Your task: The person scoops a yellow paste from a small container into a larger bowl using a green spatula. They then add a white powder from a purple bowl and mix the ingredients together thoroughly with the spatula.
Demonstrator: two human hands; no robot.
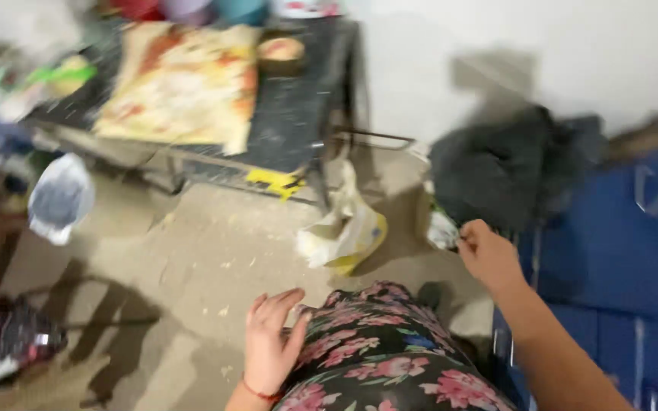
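Overhead, left hand (268, 346) lay open, flat on floral garment (390, 358). Right hand (487, 255) was closed, apparently pinching a crumpled bag (443, 228); contents unclear. Thin plastic could tear if yanked.

From my remote seat, looking down through the head camera, I see a body dressed in a dark floral garment (390, 350): black cloth printed all over with pink and red blossoms, small green leaves and a few touches of blue. The fabric bulges in rounded folds at the lower middle of the view. Both forearms are bare, with no sleeves reaching them. The left hand (270, 342) wears a thin red thread bracelet (259, 392) at the wrist. The right hand (487, 255) shows no ring, band or watch that I can make out through the blur
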